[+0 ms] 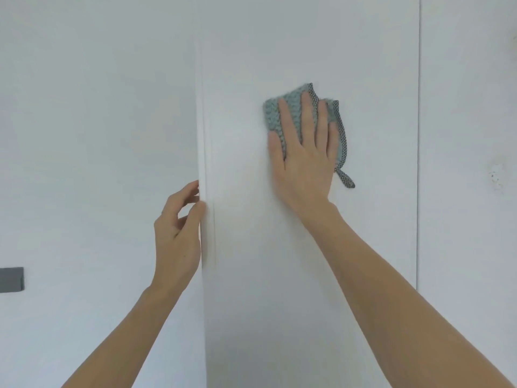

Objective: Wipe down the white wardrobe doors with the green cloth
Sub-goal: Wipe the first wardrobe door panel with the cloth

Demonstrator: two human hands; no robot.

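Observation:
A white wardrobe door (321, 261) fills the middle of the view, its left edge running top to bottom. My right hand (305, 161) lies flat with straight fingers on the green cloth (272, 113) and presses it against the door's upper middle. The cloth has a dark patterned trim, and a loop of it hangs below my little finger. My left hand (179, 233) grips the door's left edge, thumb on the front face and fingers curled behind the edge.
A second white door panel (467, 191) stands to the right past a thin vertical seam. A white wall (98, 163) lies left of the door, with a grey plate (11, 279) low at the far left.

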